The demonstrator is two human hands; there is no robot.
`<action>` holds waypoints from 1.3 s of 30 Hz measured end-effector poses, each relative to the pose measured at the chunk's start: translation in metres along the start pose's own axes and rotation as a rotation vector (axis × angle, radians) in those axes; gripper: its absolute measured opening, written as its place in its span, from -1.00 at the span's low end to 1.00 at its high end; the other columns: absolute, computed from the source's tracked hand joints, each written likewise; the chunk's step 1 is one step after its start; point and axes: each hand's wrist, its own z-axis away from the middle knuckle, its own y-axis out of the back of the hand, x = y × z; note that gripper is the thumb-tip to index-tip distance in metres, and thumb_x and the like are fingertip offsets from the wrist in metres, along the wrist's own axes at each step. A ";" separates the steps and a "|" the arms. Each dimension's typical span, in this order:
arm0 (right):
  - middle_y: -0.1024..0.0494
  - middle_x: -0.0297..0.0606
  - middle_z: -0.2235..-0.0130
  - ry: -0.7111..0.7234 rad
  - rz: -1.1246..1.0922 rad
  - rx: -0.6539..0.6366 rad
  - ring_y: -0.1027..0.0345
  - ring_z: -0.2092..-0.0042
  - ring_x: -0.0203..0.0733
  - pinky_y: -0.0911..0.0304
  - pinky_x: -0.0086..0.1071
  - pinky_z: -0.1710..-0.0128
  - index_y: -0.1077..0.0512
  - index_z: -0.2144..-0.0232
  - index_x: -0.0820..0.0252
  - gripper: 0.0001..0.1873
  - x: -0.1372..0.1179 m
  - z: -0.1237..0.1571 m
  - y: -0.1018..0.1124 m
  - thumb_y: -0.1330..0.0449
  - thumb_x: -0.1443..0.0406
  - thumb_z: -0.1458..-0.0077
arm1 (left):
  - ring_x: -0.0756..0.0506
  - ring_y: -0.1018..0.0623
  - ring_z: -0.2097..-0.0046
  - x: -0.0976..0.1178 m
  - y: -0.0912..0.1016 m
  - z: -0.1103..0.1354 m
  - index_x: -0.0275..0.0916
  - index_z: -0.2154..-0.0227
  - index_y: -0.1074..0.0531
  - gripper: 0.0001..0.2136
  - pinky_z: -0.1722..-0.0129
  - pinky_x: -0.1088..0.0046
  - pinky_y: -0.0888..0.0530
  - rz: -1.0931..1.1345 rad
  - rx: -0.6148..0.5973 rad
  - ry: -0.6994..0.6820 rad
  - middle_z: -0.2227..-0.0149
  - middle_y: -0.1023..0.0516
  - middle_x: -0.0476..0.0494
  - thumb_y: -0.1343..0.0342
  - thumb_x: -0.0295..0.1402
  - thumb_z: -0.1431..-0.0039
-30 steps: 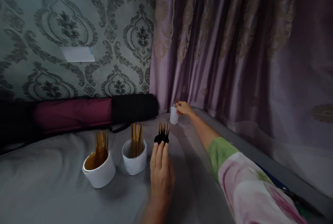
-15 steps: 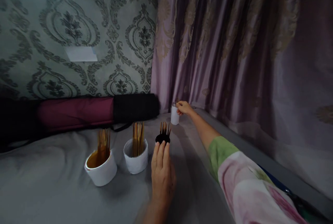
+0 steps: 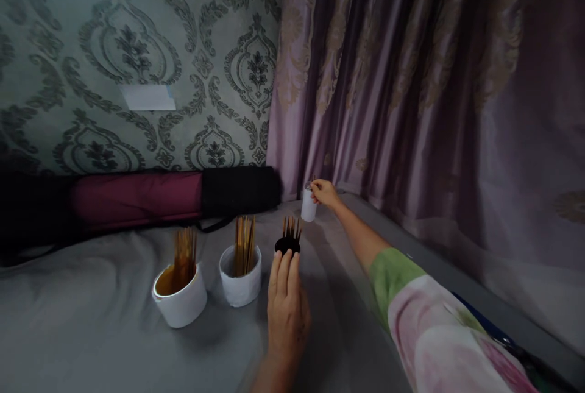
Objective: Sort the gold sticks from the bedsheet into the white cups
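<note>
My left hand [image 3: 286, 308] lies with fingers stretched out and together, fingertips touching a small black cup [image 3: 287, 245] of thin sticks. My right hand [image 3: 323, 192] reaches far back and is closed on a small white cup [image 3: 309, 206] by the curtain, which now leans and looks slightly lifted. A few sticks poke out of that cup. Two larger white cups [image 3: 241, 283] [image 3: 181, 303] with bundles of thin brown sticks stand to the left of the black cup on the grey cloth [image 3: 91, 332].
A long maroon and black bag [image 3: 150, 198] lies along the patterned wall at the back. A purple curtain [image 3: 411, 88] hangs along the right side, above a grey ledge [image 3: 457, 277]. A dark blue object [image 3: 484, 326] lies near my right sleeve.
My right hand has tilted the small white cup and raised it a little. My left hand has stayed at the black cup. The view has shifted slightly.
</note>
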 end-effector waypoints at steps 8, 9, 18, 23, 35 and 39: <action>-0.41 -0.40 0.57 0.045 -0.065 0.081 -0.23 0.68 -0.49 -0.11 -0.65 0.73 -0.31 0.24 0.23 -0.81 -0.015 0.018 0.000 0.02 0.29 -0.11 | -0.18 -0.02 -0.23 -0.001 0.004 -0.002 -0.26 -0.15 -0.04 -0.48 -0.13 0.14 -0.19 -0.002 -0.020 -0.014 -0.16 -0.17 -0.24 0.17 -0.62 -0.08; -0.41 -0.40 0.57 0.047 -0.090 0.090 -0.23 0.68 -0.48 -0.11 -0.65 0.73 -0.31 0.24 0.23 -0.81 -0.017 0.022 0.001 0.03 0.28 -0.12 | -0.18 -0.02 -0.23 -0.002 0.004 -0.002 -0.26 -0.15 -0.05 -0.48 -0.12 0.14 -0.19 0.002 -0.018 -0.017 -0.16 -0.17 -0.24 0.17 -0.62 -0.09; -0.38 -0.40 0.58 0.000 -0.323 0.107 -0.23 0.67 -0.46 -0.11 -0.63 0.73 -0.28 0.25 0.25 -0.80 -0.029 0.093 0.019 0.04 0.27 -0.11 | -0.16 -0.04 -0.23 -0.003 0.007 -0.006 -0.30 -0.12 -0.10 -0.52 -0.12 0.14 -0.18 -0.004 -0.007 -0.031 -0.14 -0.21 -0.26 0.17 -0.61 -0.09; -0.39 -0.37 0.56 0.015 -0.394 0.039 -0.24 0.65 -0.44 -0.12 -0.60 0.73 -0.29 0.27 0.25 -0.79 -0.039 0.133 0.025 -0.01 0.22 -0.08 | -0.16 -0.06 -0.22 -0.003 0.012 -0.007 -0.30 -0.10 -0.14 -0.54 -0.12 0.15 -0.19 -0.004 -0.007 -0.035 -0.13 -0.22 -0.27 0.17 -0.58 -0.10; -0.39 -0.41 0.58 0.061 -0.322 -0.190 -0.24 0.66 -0.43 -0.12 -0.58 0.73 -0.31 0.32 0.22 -0.76 -0.056 0.184 0.002 -0.02 0.17 -0.05 | -0.18 -0.12 -0.20 -0.015 0.035 -0.012 -0.32 -0.01 -0.24 -0.62 -0.12 0.13 -0.14 -0.125 0.101 0.036 -0.08 -0.29 -0.30 0.12 -0.52 -0.10; -0.39 -0.42 0.59 0.103 -0.264 -0.268 -0.23 0.68 -0.42 -0.12 -0.58 0.75 -0.32 0.26 0.19 -0.73 -0.056 0.193 -0.003 -0.01 0.16 -0.06 | -0.21 -0.12 -0.19 -0.020 0.049 -0.013 -0.35 0.00 -0.26 -0.64 -0.14 0.10 -0.05 -0.243 0.051 0.095 -0.08 -0.29 -0.33 0.11 -0.47 -0.11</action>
